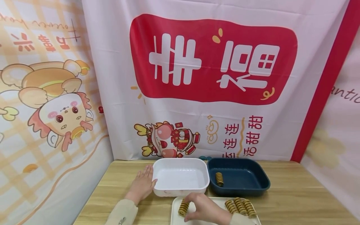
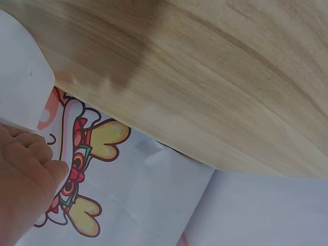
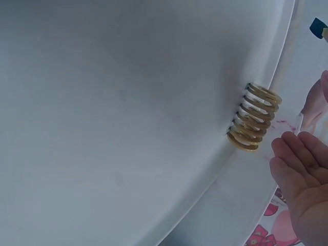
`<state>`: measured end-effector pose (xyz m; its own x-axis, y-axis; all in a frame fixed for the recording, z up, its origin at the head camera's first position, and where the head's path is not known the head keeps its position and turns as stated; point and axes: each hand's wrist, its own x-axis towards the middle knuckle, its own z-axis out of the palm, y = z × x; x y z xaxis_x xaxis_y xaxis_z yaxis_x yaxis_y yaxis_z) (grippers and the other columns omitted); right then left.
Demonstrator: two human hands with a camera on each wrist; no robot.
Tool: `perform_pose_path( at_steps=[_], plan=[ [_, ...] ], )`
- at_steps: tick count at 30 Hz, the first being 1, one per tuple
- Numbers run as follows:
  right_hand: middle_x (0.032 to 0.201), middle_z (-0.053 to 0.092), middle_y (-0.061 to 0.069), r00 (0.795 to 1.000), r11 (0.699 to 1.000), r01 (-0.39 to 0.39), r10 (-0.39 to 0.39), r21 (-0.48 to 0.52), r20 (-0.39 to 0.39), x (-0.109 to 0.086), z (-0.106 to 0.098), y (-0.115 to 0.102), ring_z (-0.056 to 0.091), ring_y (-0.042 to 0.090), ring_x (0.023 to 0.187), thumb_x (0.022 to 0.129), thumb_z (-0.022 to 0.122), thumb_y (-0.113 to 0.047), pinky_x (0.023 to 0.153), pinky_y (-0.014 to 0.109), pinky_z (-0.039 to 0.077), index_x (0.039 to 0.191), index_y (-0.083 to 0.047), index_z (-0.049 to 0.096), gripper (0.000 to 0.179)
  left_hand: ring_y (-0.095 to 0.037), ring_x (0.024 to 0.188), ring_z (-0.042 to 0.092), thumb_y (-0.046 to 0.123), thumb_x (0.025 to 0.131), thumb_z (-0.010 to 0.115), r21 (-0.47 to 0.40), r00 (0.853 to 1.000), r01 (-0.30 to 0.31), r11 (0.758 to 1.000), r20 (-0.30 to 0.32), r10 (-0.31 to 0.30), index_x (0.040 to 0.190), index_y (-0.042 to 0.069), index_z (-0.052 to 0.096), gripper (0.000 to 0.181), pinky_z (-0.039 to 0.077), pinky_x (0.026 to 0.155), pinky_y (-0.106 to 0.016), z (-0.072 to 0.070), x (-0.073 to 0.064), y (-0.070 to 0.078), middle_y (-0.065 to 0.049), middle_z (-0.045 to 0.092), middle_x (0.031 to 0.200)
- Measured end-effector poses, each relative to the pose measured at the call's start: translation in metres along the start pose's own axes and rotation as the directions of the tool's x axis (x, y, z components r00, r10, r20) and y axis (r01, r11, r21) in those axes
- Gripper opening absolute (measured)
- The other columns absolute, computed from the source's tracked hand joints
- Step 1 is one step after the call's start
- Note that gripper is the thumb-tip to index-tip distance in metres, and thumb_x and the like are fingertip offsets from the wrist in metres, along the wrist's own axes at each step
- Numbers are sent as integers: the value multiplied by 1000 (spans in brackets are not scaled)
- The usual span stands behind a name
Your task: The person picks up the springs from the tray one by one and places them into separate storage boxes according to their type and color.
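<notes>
The left hand [image 1: 143,184] lies with straight fingers against the white bin [image 1: 180,193]; the right hand [image 1: 207,208] is curved but ungripping, beside a spring [image 1: 183,208] on the tray [image 1: 175,208]. The right wrist view shows a gap between fingers and spring that the head view blurs together. Only the head view shows three springs [image 1: 240,206] right of that hand and another in the blue bin [image 1: 242,191] beyond it. Close up, the near spring is gold, its coils open, lying on its side by the tray's rim.
</notes>
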<state>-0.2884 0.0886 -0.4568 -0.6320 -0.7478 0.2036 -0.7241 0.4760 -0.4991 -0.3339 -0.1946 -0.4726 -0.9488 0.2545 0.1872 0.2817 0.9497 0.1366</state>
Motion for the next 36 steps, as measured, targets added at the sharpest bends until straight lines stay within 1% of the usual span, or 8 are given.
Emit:
perform_pose_path(
  at_steps=[4,10,16,19,22,28,32,36],
  plan=[
    [99,67,-3,1000,999,8,-9,-34,-26,1,4,-1,61,5,91,73,83,-27,77,20,52,104,-7,67,41,-40,138,25,30,101,45,-3,1000,1,1000,-6,-1,141,-14,33,60,19,113,-55,1,0,0,-28,29,149],
    [102,67,2,994,992,-56,45,-114,-96,4,10,-1,62,10,95,72,84,-29,81,24,53,108,-5,65,48,-40,138,26,29,101,45,-11,1000,0,1000,-10,0,140,-14,33,60,20,112,-55,1,0,1,-28,29,148],
    [97,67,0,990,979,-95,73,-181,-122,10,19,6,60,8,88,66,87,-33,77,24,53,105,-4,66,52,-40,138,25,29,101,45,-9,1000,-6,1000,-11,6,140,-14,34,60,20,112,-55,1,-1,1,-28,29,148],
    [92,66,-3,989,976,-111,90,-189,-116,12,24,9,57,4,81,65,87,-33,73,22,52,102,-6,66,50,-40,139,25,30,101,44,-6,1000,-8,1000,-9,8,140,-14,34,60,19,113,-55,1,-1,1,-27,29,149],
    [89,64,-4,987,975,-139,123,-173,-104,14,27,11,54,2,78,65,87,-32,70,21,51,100,-6,66,49,-40,139,25,30,101,44,-6,1000,-5,1000,-6,5,140,-14,33,60,19,113,-55,3,-2,1,-27,29,149],
    [91,65,-3,981,971,-193,186,-141,-60,19,28,10,53,2,77,68,86,-29,70,23,51,103,-6,66,47,-40,139,25,30,101,44,-8,1000,-2,1000,-6,2,141,-14,33,60,19,113,-54,4,-1,1,-27,29,149],
    [88,62,-6,978,968,-209,205,-141,-41,24,27,7,50,2,74,68,86,-28,67,21,49,101,-6,66,45,-40,139,24,30,101,45,-6,1000,-2,1000,-8,2,141,-14,33,60,19,113,-54,3,0,1,-27,28,149],
    [82,58,-9,980,966,-201,199,-160,-28,28,27,5,47,2,68,68,86,-27,63,19,46,99,-7,66,43,-40,139,25,30,101,45,-2,1000,-2,1000,-7,2,141,-14,33,60,19,113,-54,2,0,0,-28,28,149]
  ],
)
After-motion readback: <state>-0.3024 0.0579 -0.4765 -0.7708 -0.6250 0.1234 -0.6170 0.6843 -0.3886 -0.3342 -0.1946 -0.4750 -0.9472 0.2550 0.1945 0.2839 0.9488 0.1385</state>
